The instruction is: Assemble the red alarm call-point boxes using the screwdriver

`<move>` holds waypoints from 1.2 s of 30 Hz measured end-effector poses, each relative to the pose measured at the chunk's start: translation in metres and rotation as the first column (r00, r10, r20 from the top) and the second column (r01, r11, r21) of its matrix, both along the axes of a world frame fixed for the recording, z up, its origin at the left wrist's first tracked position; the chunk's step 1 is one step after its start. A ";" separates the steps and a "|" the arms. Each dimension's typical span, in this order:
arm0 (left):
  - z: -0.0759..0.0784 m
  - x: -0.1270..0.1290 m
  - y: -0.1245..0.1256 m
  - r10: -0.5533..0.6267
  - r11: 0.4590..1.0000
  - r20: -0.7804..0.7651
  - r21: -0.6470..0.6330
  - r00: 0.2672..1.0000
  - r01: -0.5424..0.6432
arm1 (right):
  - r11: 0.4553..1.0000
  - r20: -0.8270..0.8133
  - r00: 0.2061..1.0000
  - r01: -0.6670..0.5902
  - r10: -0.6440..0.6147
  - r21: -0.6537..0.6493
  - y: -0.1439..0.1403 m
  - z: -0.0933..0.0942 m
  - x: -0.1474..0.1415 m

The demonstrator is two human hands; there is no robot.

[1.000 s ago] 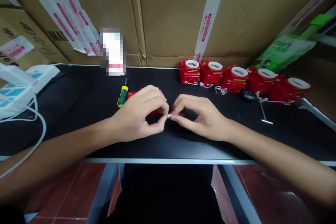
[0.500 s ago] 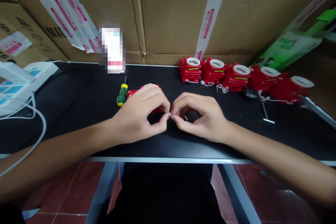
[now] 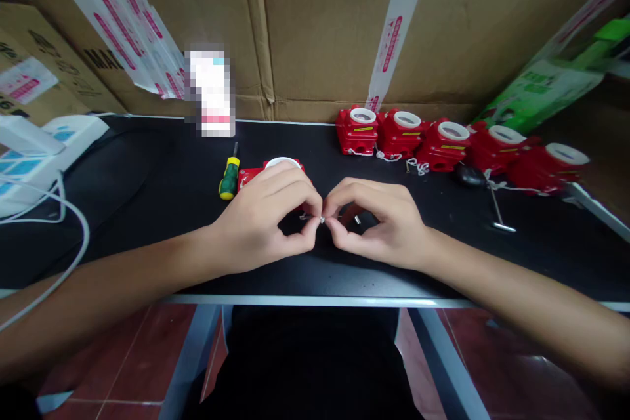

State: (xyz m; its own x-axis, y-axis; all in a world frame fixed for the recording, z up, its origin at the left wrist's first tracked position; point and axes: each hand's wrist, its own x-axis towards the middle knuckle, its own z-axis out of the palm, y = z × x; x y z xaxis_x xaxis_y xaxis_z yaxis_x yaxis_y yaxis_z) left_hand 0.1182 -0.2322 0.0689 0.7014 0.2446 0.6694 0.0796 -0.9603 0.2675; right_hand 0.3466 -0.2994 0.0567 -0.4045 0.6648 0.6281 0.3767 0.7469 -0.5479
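My left hand (image 3: 268,220) and my right hand (image 3: 378,223) meet above the black table (image 3: 147,223), fingertips pinched together on a tiny silvery-white part (image 3: 321,218). What the part is cannot be made out. Right behind my left hand lies a red box with a white round top (image 3: 275,169), partly hidden by the fingers. A green and yellow screwdriver (image 3: 229,177) lies just left of that box.
Several more red boxes with white rings (image 3: 443,141) stand in a row at the back right, with white strings and a metal T-shaped key (image 3: 498,210) beside them. Cardboard cartons wall the back. White power strips and a cable (image 3: 44,170) sit at left.
Both hands have stayed pinched on the small part and shifted slightly. My left hand sank a little, so more of the red box's white top shows behind it.
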 end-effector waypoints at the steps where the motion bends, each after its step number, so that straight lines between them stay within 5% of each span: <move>1: -0.001 0.000 0.000 -0.003 1.000 0.002 0.003 1.000 0.003 | 1.000 0.004 1.000 -0.003 0.002 0.025 0.000 -0.001 0.000; 13: 0.000 0.000 -0.007 0.064 0.994 0.096 0.081 0.993 -0.072 | 0.955 0.100 0.983 0.121 -0.153 0.271 -0.004 0.004 -0.007; 27: 0.000 0.003 -0.014 0.108 0.994 0.069 -0.024 0.992 -0.107 | 0.948 0.086 0.979 0.155 -0.185 0.277 -0.011 0.004 -0.015; 36: 0.007 0.001 -0.014 0.128 0.989 0.035 -0.078 0.991 -0.125 | 0.979 -0.013 0.984 0.178 -0.177 0.100 -0.008 0.006 -0.014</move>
State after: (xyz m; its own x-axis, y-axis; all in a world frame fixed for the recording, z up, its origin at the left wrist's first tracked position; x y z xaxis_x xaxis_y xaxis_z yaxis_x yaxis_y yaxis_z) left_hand 0.1191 -0.2459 0.0764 0.6351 0.3807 0.6721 0.1867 -0.9200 0.3446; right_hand 0.3329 -0.3077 0.0630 -0.2833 0.6592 0.6966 0.5062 0.7197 -0.4752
